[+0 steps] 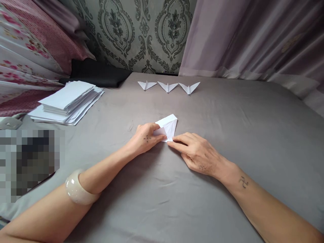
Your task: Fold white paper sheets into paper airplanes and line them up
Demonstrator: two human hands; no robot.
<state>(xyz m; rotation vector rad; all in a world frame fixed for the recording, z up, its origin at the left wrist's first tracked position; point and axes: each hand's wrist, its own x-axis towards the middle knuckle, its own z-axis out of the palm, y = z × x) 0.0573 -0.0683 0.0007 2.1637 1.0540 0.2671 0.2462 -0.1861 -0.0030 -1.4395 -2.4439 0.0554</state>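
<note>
A partly folded sheet of white paper (171,125) lies at the middle of the grey cloth, with creases fanning toward its near corner. My left hand (149,136) grips its left side, thumb on top of a raised flap and fingers around the edge. At the near right corner, the fingertips of my right hand (196,150) press together on the paper. Part of the sheet is hidden behind my left thumb. Beyond it stand three folded paper planes in a row: a left one (146,85), a middle one (167,87) and a right one (189,88).
A stack of white paper (68,98) rests at the left, in front of a folded black cloth (101,72). Grey cloth (162,202) with slight wrinkles covers the surface. Curtains (227,37) hang at the right. A blurred-out object (32,162) lies at the left edge.
</note>
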